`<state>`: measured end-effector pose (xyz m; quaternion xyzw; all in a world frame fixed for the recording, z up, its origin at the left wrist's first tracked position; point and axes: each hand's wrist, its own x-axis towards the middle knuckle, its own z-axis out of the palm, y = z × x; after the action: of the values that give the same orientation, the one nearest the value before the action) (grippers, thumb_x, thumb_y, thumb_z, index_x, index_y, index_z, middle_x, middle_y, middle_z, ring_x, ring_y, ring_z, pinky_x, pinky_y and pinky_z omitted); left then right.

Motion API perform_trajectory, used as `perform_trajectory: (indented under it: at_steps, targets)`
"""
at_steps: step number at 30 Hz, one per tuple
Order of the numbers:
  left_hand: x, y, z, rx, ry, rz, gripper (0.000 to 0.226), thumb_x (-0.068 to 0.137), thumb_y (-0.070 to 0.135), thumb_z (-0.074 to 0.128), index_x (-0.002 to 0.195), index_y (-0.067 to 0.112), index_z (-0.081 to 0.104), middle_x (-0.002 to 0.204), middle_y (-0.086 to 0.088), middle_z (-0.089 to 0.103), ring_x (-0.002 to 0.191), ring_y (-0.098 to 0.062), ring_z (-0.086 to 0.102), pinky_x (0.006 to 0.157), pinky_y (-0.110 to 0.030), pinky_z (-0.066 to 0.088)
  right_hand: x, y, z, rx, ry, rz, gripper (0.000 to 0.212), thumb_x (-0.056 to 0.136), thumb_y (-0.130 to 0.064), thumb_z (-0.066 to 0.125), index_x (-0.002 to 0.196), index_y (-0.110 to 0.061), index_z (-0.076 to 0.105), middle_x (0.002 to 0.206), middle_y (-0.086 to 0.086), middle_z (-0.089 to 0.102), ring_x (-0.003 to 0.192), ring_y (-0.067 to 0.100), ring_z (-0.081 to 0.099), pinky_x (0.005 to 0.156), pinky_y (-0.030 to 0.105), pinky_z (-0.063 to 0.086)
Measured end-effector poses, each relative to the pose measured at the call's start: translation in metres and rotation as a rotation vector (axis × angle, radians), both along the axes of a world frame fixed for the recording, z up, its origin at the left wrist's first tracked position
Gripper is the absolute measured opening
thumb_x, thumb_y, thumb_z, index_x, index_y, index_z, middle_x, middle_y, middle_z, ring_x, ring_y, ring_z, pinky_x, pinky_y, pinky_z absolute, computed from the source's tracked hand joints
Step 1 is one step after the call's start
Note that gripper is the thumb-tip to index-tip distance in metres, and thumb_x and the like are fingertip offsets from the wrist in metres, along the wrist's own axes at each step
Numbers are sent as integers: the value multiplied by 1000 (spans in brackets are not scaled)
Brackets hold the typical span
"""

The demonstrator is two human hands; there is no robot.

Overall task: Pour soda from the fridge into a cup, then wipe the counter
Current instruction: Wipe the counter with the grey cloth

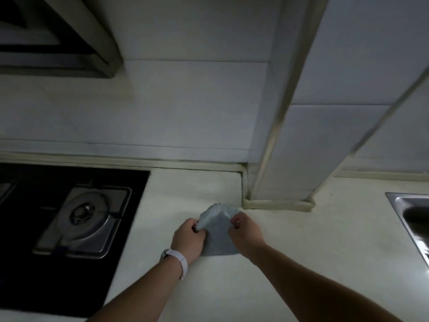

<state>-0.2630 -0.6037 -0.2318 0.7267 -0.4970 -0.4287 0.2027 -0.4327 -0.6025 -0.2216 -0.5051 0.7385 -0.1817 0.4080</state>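
Left hand (188, 238) and right hand (245, 231) pinching grey cloth (218, 231) mid-frame, bare counter (301, 252) around, sink (415, 219) cut off right, hob (69, 219) left.

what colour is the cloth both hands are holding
Grey-blue, plain, no pattern visible; the cloth shows in the head view, over the pale counter.

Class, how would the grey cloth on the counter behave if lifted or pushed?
Probably floppy: the cloth crumples where the left hand and right hand pinch it. Likely light: a pinch alone lifts its edge. Lying flat, it should slide, not roll.
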Motion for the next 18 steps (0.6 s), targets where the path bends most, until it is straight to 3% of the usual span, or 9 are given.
perform_trajectory:
  at_steps: [11,14,18]
  targets:
    - [27,-119,-6,-96,-9,-134,16,91,26,54,76,31,54,72,8,61,64,-5,56,49,-21,35,29,-108,-4,-34,101,-18,13,92,-16,51,101,-25,56,87,-1,60,71,9,56,53,20,40]
    - [22,-145,-17,-85,-12,-132,3,91,25,56,89,28,58,73,12,59,66,-7,57,49,-19,35,25,-133,-10,23,159,8,18,93,-20,49,110,-24,54,94,2,59,81,20,60,65,26,46]
    - [14,-165,-36,-2,37,-57,24,91,25,58,114,21,63,88,5,66,71,-9,57,55,-18,39,24,-155,-25,104,235,30,21,94,-19,47,112,-21,56,114,7,62,102,27,62,85,33,49]
